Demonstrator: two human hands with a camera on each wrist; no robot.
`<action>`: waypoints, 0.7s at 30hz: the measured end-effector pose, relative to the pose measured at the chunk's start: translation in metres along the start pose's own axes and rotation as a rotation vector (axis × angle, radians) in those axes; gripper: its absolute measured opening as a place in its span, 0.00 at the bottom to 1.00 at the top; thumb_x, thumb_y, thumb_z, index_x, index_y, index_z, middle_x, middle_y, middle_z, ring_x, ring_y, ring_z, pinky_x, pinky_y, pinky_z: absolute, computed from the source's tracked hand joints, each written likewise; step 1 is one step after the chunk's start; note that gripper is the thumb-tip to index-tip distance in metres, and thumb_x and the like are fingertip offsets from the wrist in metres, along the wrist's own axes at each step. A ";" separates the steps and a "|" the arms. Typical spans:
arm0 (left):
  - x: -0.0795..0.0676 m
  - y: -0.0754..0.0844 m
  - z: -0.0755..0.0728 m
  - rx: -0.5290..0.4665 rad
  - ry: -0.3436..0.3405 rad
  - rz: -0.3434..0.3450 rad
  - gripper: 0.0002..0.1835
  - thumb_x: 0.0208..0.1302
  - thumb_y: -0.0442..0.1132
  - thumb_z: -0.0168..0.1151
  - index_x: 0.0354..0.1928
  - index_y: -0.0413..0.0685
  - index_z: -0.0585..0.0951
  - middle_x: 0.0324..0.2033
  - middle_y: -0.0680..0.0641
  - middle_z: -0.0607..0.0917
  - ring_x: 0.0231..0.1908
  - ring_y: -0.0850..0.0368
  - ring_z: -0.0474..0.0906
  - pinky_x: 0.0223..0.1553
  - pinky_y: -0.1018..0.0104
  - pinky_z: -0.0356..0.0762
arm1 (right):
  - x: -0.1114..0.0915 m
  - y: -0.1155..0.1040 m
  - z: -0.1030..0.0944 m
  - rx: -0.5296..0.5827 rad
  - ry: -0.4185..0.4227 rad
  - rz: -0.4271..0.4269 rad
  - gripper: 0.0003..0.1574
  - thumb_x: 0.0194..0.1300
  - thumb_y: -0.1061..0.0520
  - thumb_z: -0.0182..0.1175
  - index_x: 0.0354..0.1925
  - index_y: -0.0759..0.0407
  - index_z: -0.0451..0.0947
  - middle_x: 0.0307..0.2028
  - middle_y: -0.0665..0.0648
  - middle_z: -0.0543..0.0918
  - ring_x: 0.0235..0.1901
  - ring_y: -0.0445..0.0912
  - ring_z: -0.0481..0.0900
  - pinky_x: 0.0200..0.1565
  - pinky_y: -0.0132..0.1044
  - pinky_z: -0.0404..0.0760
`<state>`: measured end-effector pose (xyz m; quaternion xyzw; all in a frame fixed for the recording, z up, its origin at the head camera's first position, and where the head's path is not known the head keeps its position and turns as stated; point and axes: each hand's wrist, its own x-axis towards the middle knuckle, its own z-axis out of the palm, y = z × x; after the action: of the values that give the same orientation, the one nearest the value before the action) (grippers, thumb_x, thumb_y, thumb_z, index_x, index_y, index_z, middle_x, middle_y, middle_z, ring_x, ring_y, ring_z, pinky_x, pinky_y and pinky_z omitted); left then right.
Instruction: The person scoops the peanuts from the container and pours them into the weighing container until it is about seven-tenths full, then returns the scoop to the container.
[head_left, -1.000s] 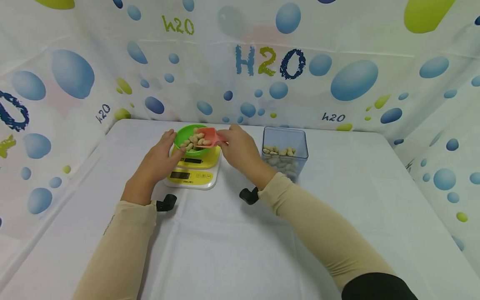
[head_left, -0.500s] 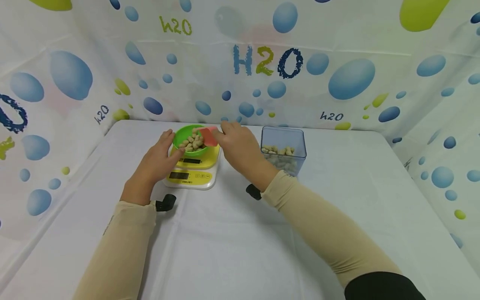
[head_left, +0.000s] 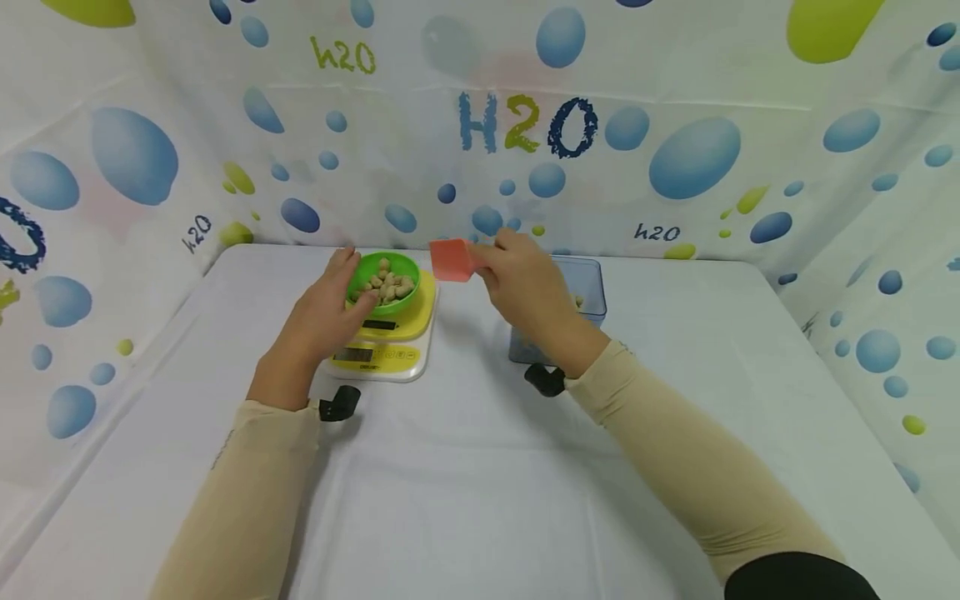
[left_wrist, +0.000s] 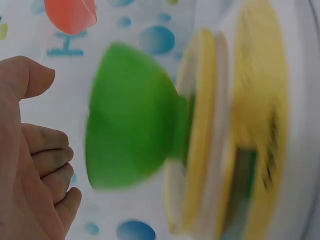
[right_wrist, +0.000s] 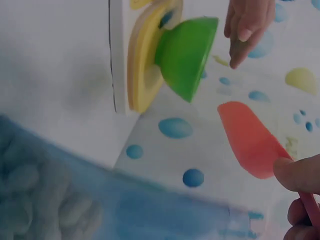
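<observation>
Peanuts in their shells (head_left: 395, 288) lie in a green bowl (head_left: 367, 268) on a yellow and white kitchen scale (head_left: 411, 358). My left hand (head_left: 318, 315) hovers beside the bowl's left side; in the left wrist view a gap shows between its loosely bent fingers and the bowl (left_wrist: 127, 120). With my right hand (head_left: 534, 290) I grip the handle of a red scoop (head_left: 452, 260), raised between the bowl and the bluish clear container (head_left: 588, 273). In the right wrist view thumb and fingers close round the scoop's (right_wrist: 252, 145) handle.
More peanuts (right_wrist: 40, 190) fill part of the clear container, which my right hand and wrist partly cover in the head view. White cloth (head_left: 480, 483) covers the table. A patterned curtain (head_left: 420, 133) stands behind and along the sides.
The scoop tipped over the bowl and its peanuts dropped in. My right hand then moved right with the scoop, away from the bowl towards the container. The left hand stayed near the bowl.
</observation>
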<state>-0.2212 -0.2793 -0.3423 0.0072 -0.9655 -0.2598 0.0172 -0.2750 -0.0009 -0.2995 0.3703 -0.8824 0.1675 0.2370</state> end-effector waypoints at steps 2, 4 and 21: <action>0.003 0.013 0.003 0.001 0.000 0.033 0.40 0.74 0.57 0.43 0.79 0.51 0.42 0.79 0.51 0.39 0.77 0.44 0.40 0.74 0.40 0.44 | -0.007 0.011 -0.010 0.057 -0.021 0.061 0.17 0.68 0.56 0.63 0.54 0.53 0.84 0.30 0.56 0.75 0.30 0.48 0.70 0.31 0.34 0.75; 0.007 0.025 0.007 0.001 -0.004 0.069 0.40 0.74 0.58 0.44 0.79 0.53 0.42 0.79 0.53 0.39 0.78 0.47 0.39 0.74 0.41 0.44 | -0.014 0.022 -0.020 0.106 -0.044 0.115 0.19 0.67 0.56 0.64 0.55 0.55 0.83 0.32 0.57 0.75 0.32 0.48 0.70 0.32 0.36 0.74; 0.029 0.114 0.060 -0.024 -0.129 0.251 0.40 0.72 0.62 0.45 0.79 0.57 0.47 0.79 0.56 0.42 0.78 0.57 0.38 0.75 0.49 0.49 | -0.059 0.093 -0.071 0.297 -0.206 0.479 0.25 0.67 0.51 0.63 0.60 0.57 0.79 0.57 0.60 0.81 0.49 0.54 0.78 0.48 0.51 0.81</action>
<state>-0.2532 -0.1517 -0.3360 -0.1304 -0.9548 -0.2669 -0.0124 -0.2862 0.1288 -0.2834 0.1973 -0.9299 0.3073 0.0435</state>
